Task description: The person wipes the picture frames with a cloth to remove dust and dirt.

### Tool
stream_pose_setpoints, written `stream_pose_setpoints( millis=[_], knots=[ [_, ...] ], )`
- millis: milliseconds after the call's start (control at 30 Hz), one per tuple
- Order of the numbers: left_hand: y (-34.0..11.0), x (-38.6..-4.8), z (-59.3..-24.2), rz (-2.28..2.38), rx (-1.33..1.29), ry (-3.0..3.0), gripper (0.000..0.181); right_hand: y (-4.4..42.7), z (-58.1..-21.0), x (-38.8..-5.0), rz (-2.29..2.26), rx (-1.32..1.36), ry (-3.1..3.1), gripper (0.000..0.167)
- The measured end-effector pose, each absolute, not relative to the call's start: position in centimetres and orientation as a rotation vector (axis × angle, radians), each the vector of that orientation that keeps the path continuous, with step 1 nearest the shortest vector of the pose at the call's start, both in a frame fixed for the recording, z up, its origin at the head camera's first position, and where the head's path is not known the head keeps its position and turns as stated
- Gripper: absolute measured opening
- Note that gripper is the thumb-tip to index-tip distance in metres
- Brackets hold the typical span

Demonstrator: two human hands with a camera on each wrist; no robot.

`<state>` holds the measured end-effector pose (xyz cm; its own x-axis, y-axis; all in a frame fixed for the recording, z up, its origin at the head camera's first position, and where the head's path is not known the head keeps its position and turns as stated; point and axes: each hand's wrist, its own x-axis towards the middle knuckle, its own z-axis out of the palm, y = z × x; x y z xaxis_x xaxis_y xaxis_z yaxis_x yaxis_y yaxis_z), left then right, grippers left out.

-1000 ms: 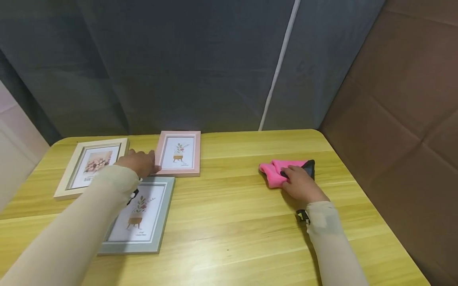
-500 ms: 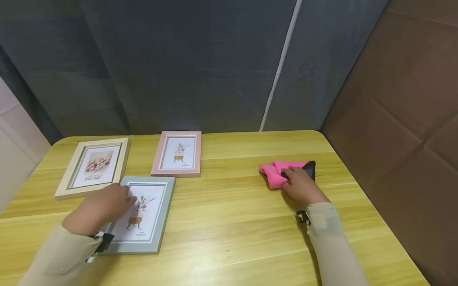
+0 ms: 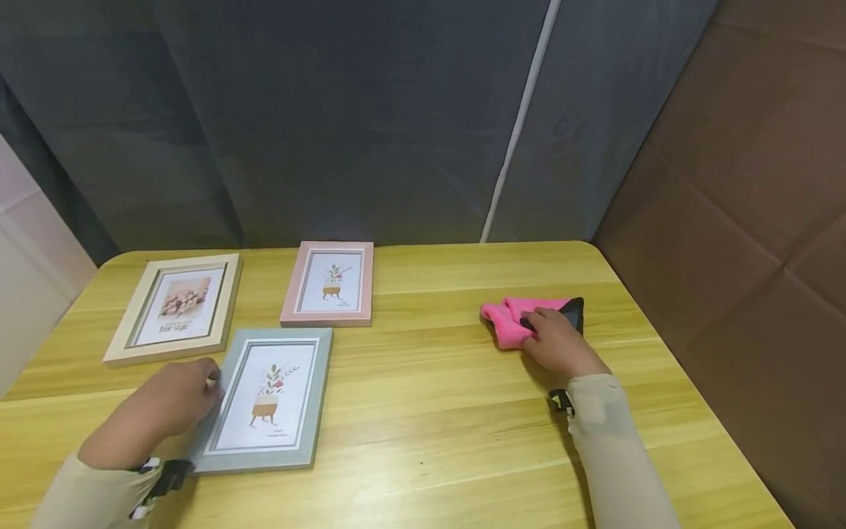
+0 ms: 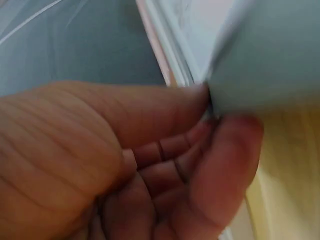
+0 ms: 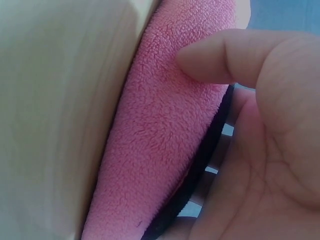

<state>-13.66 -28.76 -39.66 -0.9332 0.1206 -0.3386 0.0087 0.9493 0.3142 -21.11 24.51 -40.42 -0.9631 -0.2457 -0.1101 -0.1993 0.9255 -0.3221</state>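
A grey-green picture frame (image 3: 316,411) lies on the table at front left, showing a potted-plant print. My left hand (image 3: 165,404) is at its left edge; in the left wrist view the thumb and index finger (image 4: 230,170) pinch that edge. Behind it lie a cream picture frame (image 3: 226,305) with a flower photo and a smaller pink picture frame (image 3: 360,294). On the right, my right hand (image 3: 560,344) holds a folded pink-and-black fleecy cloth (image 3: 507,323) on the table. Its thumb presses the pink side (image 5: 150,115), with the other fingers by the black edge.
The wood-grain table (image 3: 410,411) ends at a dark grey curtain (image 3: 363,132) with a white strip behind it. A brown fabric wall (image 3: 740,191) stands along the right side, and a pale panel (image 3: 33,264) at far left.
My left hand has come back from beside the pink frame to the grey-green frame's left edge. That frame has shifted slightly right. The right hand and cloth stay put.
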Motion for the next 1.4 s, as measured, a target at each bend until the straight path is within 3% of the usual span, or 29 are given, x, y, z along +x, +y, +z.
stream_pose_setpoints(
  millis=[167, 533, 700, 967, 1100, 1233, 1400],
  knots=[
    [-26.4, -13.5, -39.9, 0.636, 0.11, 2.655, 0.027, 24.5, -40.3, -21.1, -0.462, -0.345, 2.938, 0.053],
    [-14.9, -12.8, -40.7, 1.008, 0.131, 2.613, 0.032, 24.8, -40.5, -21.2, -0.456, -0.343, 2.948, 0.053],
    [-11.7, -13.4, -40.7, 1.061, 0.168, 2.586, 0.027, 24.9, -40.6, -21.1, -0.425, -0.382, 2.971, 0.053],
    [-11.0, -14.2, -41.2, 1.2, 0.139, 2.47, 0.034, 24.9, -40.7, -21.6, -0.611, -0.351, 3.071, 0.034],
    [-11.2, -14.3, -41.5, 1.243, 0.136, 2.44, 0.037, 23.3, -39.2, -21.3, -0.779, -0.37, 3.068, 0.037],
    [-11.4, -14.2, -41.5, 1.242, 0.142, 2.439, 0.038, 19.6, -38.2, -20.4, -0.871, -0.58, 3.149, 0.038],
    [-11.4, -14.0, -41.3, 1.203, 0.149, 2.452, 0.039, 15.5, -39.6, -19.1, -0.72, -0.743, 3.059, 0.043]
  ],
)
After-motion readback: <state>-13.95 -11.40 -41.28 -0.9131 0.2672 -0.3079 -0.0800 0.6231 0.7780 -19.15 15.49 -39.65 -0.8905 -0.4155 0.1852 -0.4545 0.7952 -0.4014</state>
